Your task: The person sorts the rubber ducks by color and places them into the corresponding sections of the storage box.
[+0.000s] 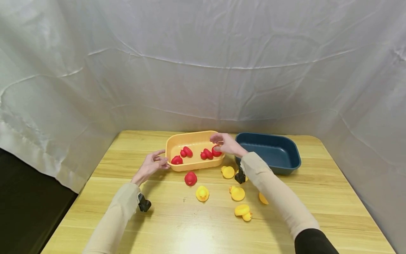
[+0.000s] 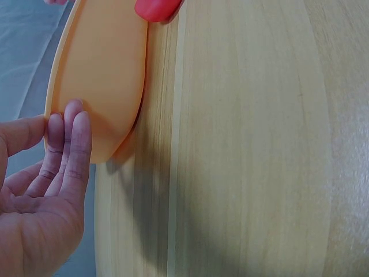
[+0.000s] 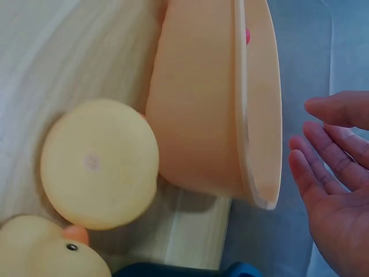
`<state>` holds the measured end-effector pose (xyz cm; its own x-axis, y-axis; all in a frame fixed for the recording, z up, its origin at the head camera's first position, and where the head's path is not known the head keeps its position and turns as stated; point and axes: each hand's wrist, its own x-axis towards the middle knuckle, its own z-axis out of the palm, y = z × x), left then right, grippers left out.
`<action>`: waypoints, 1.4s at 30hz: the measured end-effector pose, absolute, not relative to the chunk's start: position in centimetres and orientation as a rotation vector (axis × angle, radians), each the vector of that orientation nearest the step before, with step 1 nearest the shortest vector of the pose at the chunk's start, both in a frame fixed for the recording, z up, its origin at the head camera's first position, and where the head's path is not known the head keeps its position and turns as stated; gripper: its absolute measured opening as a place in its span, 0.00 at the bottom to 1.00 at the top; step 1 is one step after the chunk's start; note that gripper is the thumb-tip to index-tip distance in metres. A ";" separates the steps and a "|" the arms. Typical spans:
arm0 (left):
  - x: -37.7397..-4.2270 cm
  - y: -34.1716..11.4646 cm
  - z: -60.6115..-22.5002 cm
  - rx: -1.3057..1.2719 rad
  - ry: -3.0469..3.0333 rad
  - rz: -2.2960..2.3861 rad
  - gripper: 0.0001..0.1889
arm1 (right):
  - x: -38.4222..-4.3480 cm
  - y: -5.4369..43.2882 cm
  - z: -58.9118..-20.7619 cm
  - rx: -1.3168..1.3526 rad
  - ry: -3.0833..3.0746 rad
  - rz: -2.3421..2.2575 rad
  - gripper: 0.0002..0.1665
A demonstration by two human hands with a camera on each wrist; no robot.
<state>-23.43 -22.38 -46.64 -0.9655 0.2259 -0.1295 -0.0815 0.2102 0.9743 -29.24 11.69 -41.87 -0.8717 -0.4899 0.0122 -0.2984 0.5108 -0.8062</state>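
Note:
An orange plastic basket (image 1: 194, 166) stands at the back of the table, with several red rubber ducks (image 1: 187, 152) inside it. At its left end my left hand (image 1: 153, 164) holds the wall; in the left wrist view the thumb is at the rim and the fingers lie along the outside. My right hand (image 1: 226, 144) hovers over the basket's right end, fingers loosely spread and nothing in them. Below that hand a red duck (image 1: 216, 151) lies by the right wall. Another red duck (image 1: 190, 179) sits on the table in front of the basket.
To the right stands a dark blue basket (image 1: 272, 150), its near left corner hidden by my right forearm. Several yellow rubber ducks (image 1: 202, 193) are scattered over the table (image 1: 165, 218), some tipped over; one is partly behind the right sleeve. A grey curtain (image 1: 203, 88) hangs behind.

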 end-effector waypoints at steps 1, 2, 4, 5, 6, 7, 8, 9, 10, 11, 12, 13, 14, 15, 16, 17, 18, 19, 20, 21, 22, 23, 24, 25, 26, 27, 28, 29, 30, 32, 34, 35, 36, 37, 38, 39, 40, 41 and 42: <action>-23.4 -22.4 -46.6 0.138 2.239 1.830 0.32 | -29.1 11.7 -41.9 -0.702 2.537 -1.285 0.25; -23.4 -22.3 -46.6 0.140 2.237 1.831 0.32 | -28.9 11.7 -41.9 -0.730 2.533 -1.288 0.24; -23.4 -22.3 -46.6 0.145 2.236 1.832 0.32 | -28.5 11.6 -42.0 -0.781 2.526 -1.297 0.23; -23.4 -22.3 -46.6 0.147 2.237 1.832 0.32 | -28.3 11.6 -42.0 -0.804 2.521 -1.303 0.23; -23.4 -22.3 -46.6 0.148 2.239 1.831 0.32 | -28.1 11.6 -42.0 -0.818 2.509 -1.315 0.22; -23.4 -22.3 -46.6 0.147 2.239 1.831 0.32 | -28.0 11.6 -42.0 -0.834 2.501 -1.322 0.22; -23.4 -22.3 -46.6 0.146 2.240 1.831 0.32 | -27.7 11.5 -42.0 -0.841 2.486 -1.335 0.22; -23.4 -22.3 -46.6 0.146 2.239 1.832 0.32 | -27.5 11.5 -42.1 -0.848 2.478 -1.337 0.22; -23.4 -22.3 -46.6 0.147 2.237 1.832 0.32 | -27.3 11.4 -42.1 -0.843 2.468 -1.340 0.22; -23.4 -22.3 -46.6 0.146 2.236 1.833 0.32 | -27.0 11.4 -42.2 -0.837 2.456 -1.343 0.23; -23.4 -22.3 -46.6 0.143 2.233 1.836 0.32 | -26.8 11.3 -42.3 -0.838 2.444 -1.340 0.23; -23.4 -22.4 -46.6 0.141 2.230 1.839 0.32 | -26.5 11.2 -42.3 -0.840 2.430 -1.339 0.23; -23.4 -22.4 -46.6 0.142 2.229 1.839 0.32 | -26.3 11.0 -42.4 -0.849 2.414 -1.342 0.22; -23.4 -22.4 -46.6 0.140 2.228 1.840 0.32 | -26.0 10.9 -42.5 -0.856 2.397 -1.347 0.22; -23.4 -22.4 -46.6 0.138 2.229 1.840 0.32 | -25.8 10.7 -42.6 -0.865 2.380 -1.351 0.22; -23.4 -22.5 -46.6 0.135 2.229 1.842 0.32 | -25.5 10.5 -42.6 -0.888 2.367 -1.350 0.21; -23.4 -22.5 -46.6 0.134 2.228 1.843 0.32 | -25.3 10.3 -42.7 -0.904 2.352 -1.351 0.20; -23.4 -22.5 -46.6 0.134 2.228 1.842 0.32 | -25.0 10.1 -42.8 -0.919 2.342 -1.349 0.20; -23.4 -22.5 -46.6 0.134 2.229 1.841 0.32 | -24.8 9.9 -42.9 -0.938 2.332 -1.345 0.20; -23.4 -22.5 -46.7 0.132 2.227 1.842 0.32 | -24.6 9.8 -43.0 -0.953 2.317 -1.341 0.20; -23.4 -22.6 -46.7 0.132 2.225 1.841 0.32 | -24.5 9.6 -43.1 -0.974 2.307 -1.331 0.19; -23.4 -22.6 -46.7 0.131 2.224 1.841 0.32 | -24.3 9.5 -43.3 -0.989 2.291 -1.325 0.19; -23.4 -22.6 -46.7 0.130 2.222 1.841 0.32 | -24.2 9.3 -43.4 -0.997 2.270 -1.324 0.19; -23.4 -22.6 -46.7 0.128 2.220 1.841 0.32 | -24.1 9.2 -43.6 -1.010 2.250 -1.321 0.19; -23.5 -22.6 -46.7 0.128 2.220 1.841 0.32 | -24.1 9.0 -43.8 -1.022 2.226 -1.321 0.19; -23.5 -22.6 -46.7 0.127 2.218 1.842 0.33 | -24.0 8.9 -44.0 -1.029 2.205 -1.320 0.19; -23.5 -22.6 -46.7 0.126 2.218 1.842 0.33 | -24.0 8.7 -44.2 -1.038 2.188 -1.317 0.19; -23.5 -22.6 -46.7 0.124 2.216 1.843 0.33 | -23.9 8.6 -44.3 -1.045 2.177 -1.312 0.19; -23.5 -22.6 -46.7 0.125 2.214 1.843 0.33 | -23.9 8.4 -44.5 -1.049 2.167 -1.302 0.20; -23.5 -22.6 -46.7 0.129 2.214 1.842 0.33 | -23.8 8.2 -44.8 -1.063 2.147 -1.282 0.20; -23.5 -22.7 -46.7 0.130 2.213 1.843 0.33 | -23.7 8.0 -45.1 -1.081 2.127 -1.262 0.21; -23.5 -22.7 -46.7 0.130 2.213 1.843 0.32 | -23.7 7.9 -45.2 -1.086 2.121 -1.251 0.21; -23.5 -22.7 -46.7 0.131 2.215 1.842 0.32 | -23.6 7.8 -45.3 -1.088 2.110 -1.242 0.22; -23.5 -22.6 -46.7 0.131 2.216 1.841 0.32 | -23.6 7.7 -45.3 -1.100 2.098 -1.233 0.22; -23.4 -22.6 -46.6 0.131 2.218 1.840 0.32 | -23.5 7.6 -45.4 -1.100 2.085 -1.225 0.22; -23.4 -22.6 -46.6 0.131 2.220 1.839 0.32 | -23.5 7.5 -45.5 -1.096 2.072 -1.217 0.22; -23.4 -22.6 -46.5 0.130 2.223 1.836 0.32 | -23.4 7.4 -45.5 -1.093 2.061 -1.207 0.22; -23.3 -22.6 -46.5 0.131 2.226 1.834 0.32 | -23.4 7.3 -45.5 -1.089 2.050 -1.199 0.22; -23.3 -22.6 -46.5 0.132 2.230 1.831 0.32 | -23.3 7.2 -45.5 -1.087 2.036 -1.193 0.23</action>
<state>-23.32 -22.57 -46.48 -0.9640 0.2285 -0.1363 -0.0893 0.2047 0.9747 -23.32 7.22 -45.47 -0.5309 -0.8460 -0.0490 -0.3707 0.2839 -0.8843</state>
